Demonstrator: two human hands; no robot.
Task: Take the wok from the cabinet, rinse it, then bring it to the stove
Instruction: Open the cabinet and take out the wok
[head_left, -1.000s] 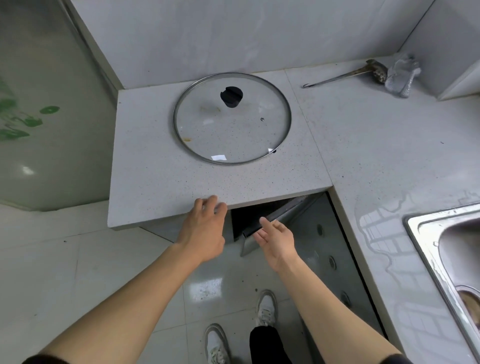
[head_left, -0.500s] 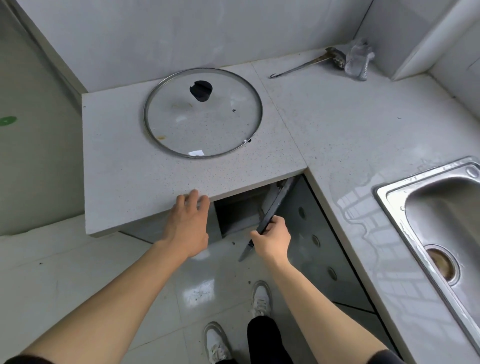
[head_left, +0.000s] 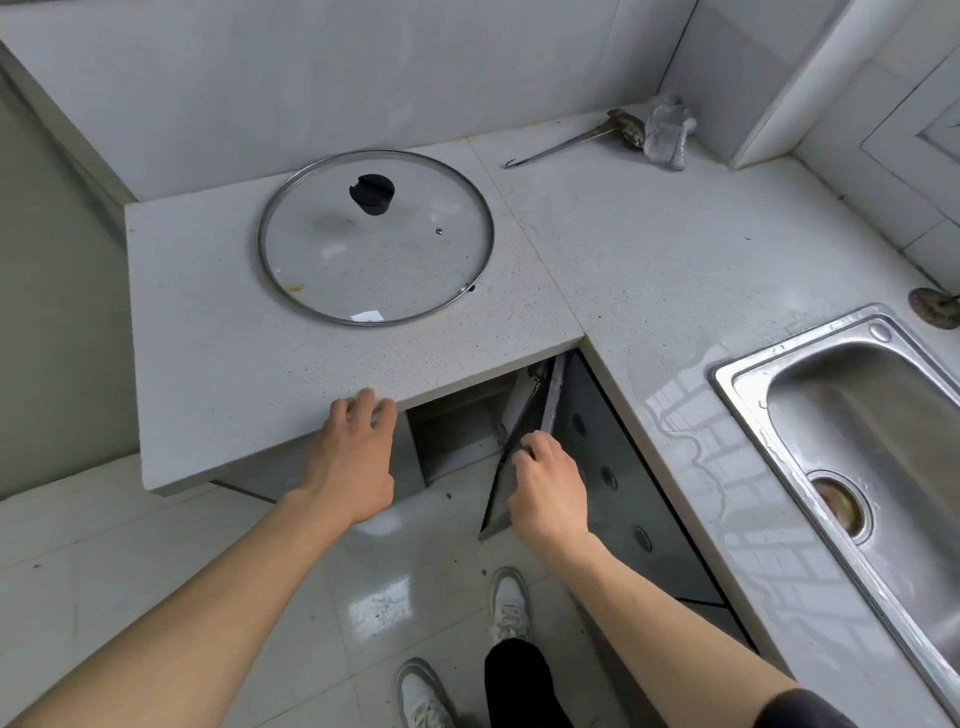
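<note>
A grey cabinet door (head_left: 524, 431) under the speckled counter (head_left: 234, 379) stands swung out, showing a dark opening (head_left: 457, 421) behind it. My right hand (head_left: 548, 483) grips the door's outer edge. My left hand (head_left: 353, 457) rests with its fingers on the counter's front edge, holding nothing. No wok shows; the cabinet's inside is mostly hidden by the counter. A steel sink (head_left: 872, 447) lies at the right.
A large glass lid (head_left: 374, 249) with a black knob lies flat on the counter. A metal ladle (head_left: 571, 143) and a crumpled plastic bag (head_left: 667, 130) sit at the back corner. A second cabinet front (head_left: 623, 499) runs below the sink. My shoes stand on the glossy floor tiles.
My right hand closed on the cabinet door's edge and pulled it further out, widening the opening. My left hand stayed on the counter edge. The view shifted right, showing more of the sink.
</note>
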